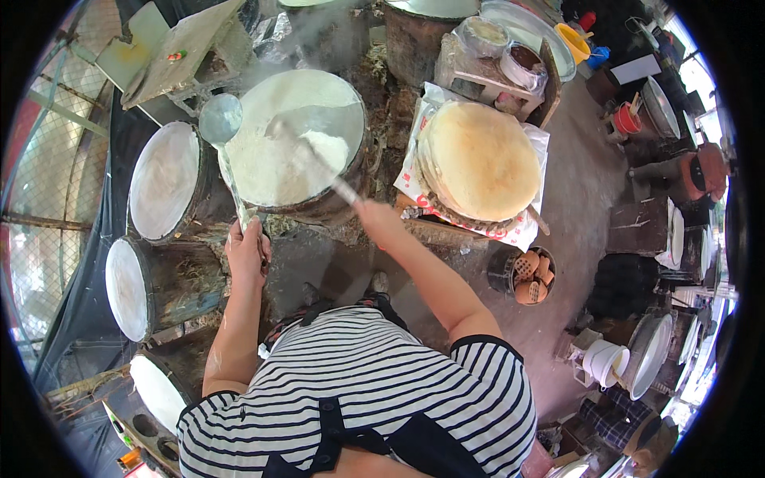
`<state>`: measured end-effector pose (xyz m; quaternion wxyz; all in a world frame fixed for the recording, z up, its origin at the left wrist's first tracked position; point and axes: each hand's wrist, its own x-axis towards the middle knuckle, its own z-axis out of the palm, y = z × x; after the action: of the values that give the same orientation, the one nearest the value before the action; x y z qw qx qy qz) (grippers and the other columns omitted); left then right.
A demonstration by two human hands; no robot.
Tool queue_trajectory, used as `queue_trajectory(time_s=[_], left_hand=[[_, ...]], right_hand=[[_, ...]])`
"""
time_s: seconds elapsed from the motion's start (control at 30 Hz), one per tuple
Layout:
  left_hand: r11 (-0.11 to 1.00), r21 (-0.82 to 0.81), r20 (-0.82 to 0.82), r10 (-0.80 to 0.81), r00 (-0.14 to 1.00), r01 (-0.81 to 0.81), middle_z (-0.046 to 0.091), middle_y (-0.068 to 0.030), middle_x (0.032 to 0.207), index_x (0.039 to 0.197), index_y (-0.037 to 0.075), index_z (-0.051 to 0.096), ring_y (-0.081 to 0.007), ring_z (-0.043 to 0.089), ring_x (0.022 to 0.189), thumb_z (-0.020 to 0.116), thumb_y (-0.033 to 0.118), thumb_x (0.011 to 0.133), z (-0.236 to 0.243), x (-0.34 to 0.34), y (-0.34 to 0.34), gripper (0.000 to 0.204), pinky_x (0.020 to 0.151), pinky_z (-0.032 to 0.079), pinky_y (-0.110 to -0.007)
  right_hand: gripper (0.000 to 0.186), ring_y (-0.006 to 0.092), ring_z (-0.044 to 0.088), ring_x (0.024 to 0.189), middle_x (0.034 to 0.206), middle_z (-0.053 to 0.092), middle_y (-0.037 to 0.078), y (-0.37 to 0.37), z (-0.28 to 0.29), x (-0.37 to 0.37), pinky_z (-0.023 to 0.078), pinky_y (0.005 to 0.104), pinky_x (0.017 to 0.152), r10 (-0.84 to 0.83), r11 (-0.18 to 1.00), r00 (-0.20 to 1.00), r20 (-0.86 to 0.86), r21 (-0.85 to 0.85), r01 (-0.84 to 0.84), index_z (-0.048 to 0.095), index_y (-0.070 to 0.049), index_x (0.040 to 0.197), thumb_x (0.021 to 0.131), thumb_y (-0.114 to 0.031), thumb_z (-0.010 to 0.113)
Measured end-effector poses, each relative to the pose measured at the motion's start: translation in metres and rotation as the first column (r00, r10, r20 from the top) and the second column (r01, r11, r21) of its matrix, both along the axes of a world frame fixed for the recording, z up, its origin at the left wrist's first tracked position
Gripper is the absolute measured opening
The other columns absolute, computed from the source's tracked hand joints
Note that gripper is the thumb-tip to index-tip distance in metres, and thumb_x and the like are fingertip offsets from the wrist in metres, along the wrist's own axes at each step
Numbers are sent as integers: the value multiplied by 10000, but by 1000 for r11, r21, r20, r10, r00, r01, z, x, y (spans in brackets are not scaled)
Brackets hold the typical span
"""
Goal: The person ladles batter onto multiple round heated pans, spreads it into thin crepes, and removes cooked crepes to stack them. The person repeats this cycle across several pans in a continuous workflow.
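My left hand point(247, 248) grips the long handle of a metal ladle point(220, 118), whose bowl hangs over the left rim of a round griddle point(344, 177). White batter point(283, 147) covers the griddle top and steam rises from it. My right hand point(374, 215) holds a thin spreader stick point(315, 155) that reaches into the batter near the griddle's middle. A tall stack of round, pale brown flat cakes point(480, 159) sits to the right of the griddle on printed paper.
Three more round griddles with white tops stand at the left point(163, 179), point(126, 288), point(158, 390). A dark basket of brown pieces point(530, 275) sits on the ground at right. White buckets point(604, 362), pans and bowls crowd the right side; pots stand behind.
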<state>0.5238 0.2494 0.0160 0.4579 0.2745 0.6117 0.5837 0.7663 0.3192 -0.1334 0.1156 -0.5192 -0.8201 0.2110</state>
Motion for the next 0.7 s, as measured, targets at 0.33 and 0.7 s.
queue_trajectory(time_s=[0.33,0.7], left_hand=[[997,-81,-6,12,1000,-12,431,12,560,799,88,473,-77,416,382,527,169,905,-1,-10,9,144,311,313,-219],[993,-72,27,98,995,-96,433,-15,457,817,85,461,-97,386,320,527,192,900,-5,-37,21,151,284,277,-226]], right_hand=[[123,323,609,631,722,544,141,37,28,30,510,446,544,114,980,984,140,146,-134,527,-47,935,862,-118,455],[246,361,633,682,728,628,195,136,33,48,509,462,597,30,961,987,160,269,-72,533,-33,883,917,-240,404]])
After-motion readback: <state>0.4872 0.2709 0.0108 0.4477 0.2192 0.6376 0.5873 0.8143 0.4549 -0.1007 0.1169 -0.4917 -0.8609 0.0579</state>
